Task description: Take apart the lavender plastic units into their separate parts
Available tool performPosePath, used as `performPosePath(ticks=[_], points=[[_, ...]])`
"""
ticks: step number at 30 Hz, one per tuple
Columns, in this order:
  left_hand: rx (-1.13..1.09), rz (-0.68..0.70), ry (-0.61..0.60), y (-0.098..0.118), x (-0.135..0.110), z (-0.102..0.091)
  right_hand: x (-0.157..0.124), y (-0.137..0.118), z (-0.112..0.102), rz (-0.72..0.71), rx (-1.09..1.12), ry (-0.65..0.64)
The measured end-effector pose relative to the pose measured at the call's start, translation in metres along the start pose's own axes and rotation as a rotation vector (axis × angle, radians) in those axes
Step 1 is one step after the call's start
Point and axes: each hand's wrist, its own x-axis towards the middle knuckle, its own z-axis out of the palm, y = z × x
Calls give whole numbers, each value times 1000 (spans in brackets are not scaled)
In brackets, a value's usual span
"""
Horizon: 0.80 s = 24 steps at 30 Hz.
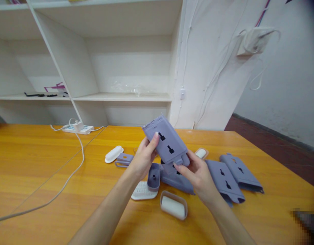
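Both my hands hold one lilac plastic housing (167, 141) with slot cut-outs, tilted above the orange table (31, 163). My left hand (144, 158) grips its upper left edge, thumb on the face. My right hand (198, 175) pinches its lower end. Under the hands lie another lilac housing (178, 180), a small lilac cap (154, 177) and a white ribbed piece (141, 191).
Two more lilac housings (224, 182) (241, 173) lie to the right. An oval piece in a clear tray (173, 205) sits near me; a white oval part (114, 153) and small lilac bracket (123, 159) lie left. A power strip (77, 128) with white cable is far left. White shelves stand behind.
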Motion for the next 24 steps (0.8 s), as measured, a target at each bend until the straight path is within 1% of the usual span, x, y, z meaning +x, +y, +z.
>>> performPosePath(ticks=[4, 9, 12, 14, 16, 19, 24], points=[[-59, -51, 66, 7, 2, 3, 0, 3, 0, 19, 4, -15], [-101, -87, 210, 12, 4, 1, 1, 7, -2, 53, -2, -47], [-152, -114, 223, 12, 5, -1, 2, 12, -3, 81, -20, -30], [-148, -114, 233, 10, 7, -2, 2, 14, -4, 106, -31, -13], [-121, -67, 281, 6, 10, -5, 2, 15, -3, 132, -28, 12], [-70, 68, 365, 0, 15, -12, 1, 14, -1, 152, -11, 58], [16, 202, 418, 1, 22, -27, 1, 10, 0, 152, -40, 76]])
